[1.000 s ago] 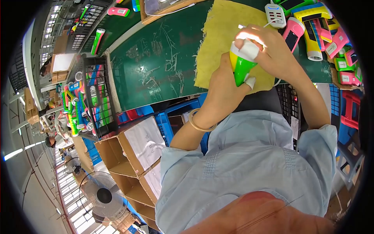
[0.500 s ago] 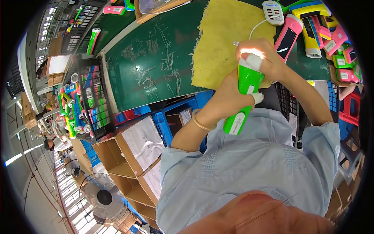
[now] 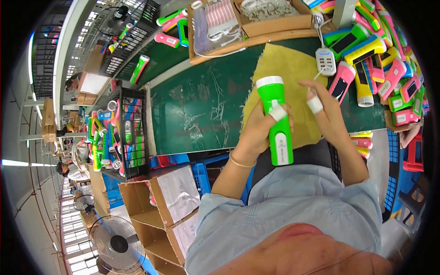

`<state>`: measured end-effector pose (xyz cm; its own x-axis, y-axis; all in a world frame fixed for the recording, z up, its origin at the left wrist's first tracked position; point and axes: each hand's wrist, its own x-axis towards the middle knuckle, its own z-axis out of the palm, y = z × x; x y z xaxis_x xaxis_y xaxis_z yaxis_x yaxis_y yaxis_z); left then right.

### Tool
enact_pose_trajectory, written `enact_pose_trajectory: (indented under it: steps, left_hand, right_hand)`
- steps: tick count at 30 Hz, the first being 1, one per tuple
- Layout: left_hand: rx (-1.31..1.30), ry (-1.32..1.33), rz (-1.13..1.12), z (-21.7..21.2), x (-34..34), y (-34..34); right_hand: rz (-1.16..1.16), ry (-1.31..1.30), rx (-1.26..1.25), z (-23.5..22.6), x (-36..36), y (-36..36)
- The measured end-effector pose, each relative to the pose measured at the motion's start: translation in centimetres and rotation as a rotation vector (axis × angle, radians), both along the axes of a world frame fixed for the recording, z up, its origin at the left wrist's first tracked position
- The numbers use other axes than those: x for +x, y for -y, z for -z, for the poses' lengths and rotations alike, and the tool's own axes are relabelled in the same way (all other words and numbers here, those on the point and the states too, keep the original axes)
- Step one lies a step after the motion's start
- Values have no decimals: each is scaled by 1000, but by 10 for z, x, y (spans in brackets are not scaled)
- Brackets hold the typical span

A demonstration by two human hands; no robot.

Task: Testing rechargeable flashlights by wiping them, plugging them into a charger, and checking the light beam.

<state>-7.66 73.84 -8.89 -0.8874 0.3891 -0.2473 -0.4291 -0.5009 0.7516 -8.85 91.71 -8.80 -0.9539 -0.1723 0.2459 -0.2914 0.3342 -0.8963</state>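
Observation:
My left hand (image 3: pixel 259 130) is wrapped round a green flashlight (image 3: pixel 281 133) with a white head, held upright in front of my body. White tape covers the left thumb, which lies over the flashlight's switch area. The lamp end points away from me and shows no glow. To its right, apart from the flashlight, my right hand (image 3: pixel 326 114) holds the end of a thin white cable (image 3: pixel 317 76) between taped thumb and fingers; the plug is mostly hidden. That cable runs to a white multi-port USB charger (image 3: pixel 326 62). A yellow cloth (image 3: pixel 293 64) lies beneath both hands on the green tabletop (image 3: pixel 183 114).
Pink, yellow and green flashlights pile up at the right, a pink one (image 3: pixel 341 82) nearest my right hand. A wooden tray (image 3: pixel 215 57) with cables stands at the back. On the left is a black crate (image 3: pixel 145 133) of flashlights; cardboard boxes (image 3: pixel 158 204) stand below the table edge.
The bright light at the flashlight's head has gone out. My right hand has left the flashlight and moved right. The left hand holds the flashlight more upright, and the view has shifted.

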Motion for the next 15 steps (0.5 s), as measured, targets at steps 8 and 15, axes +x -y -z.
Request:
enact_pose_trajectory:
  steps: [8,15]
  left_hand:
    - [35,-28,-42,-5,-25,-20]
    - [74,114,-85,13,-32,-24]
  right_hand:
    - [103,-120,109,73,46,7]
    - [85,-253,38,65,42,5]
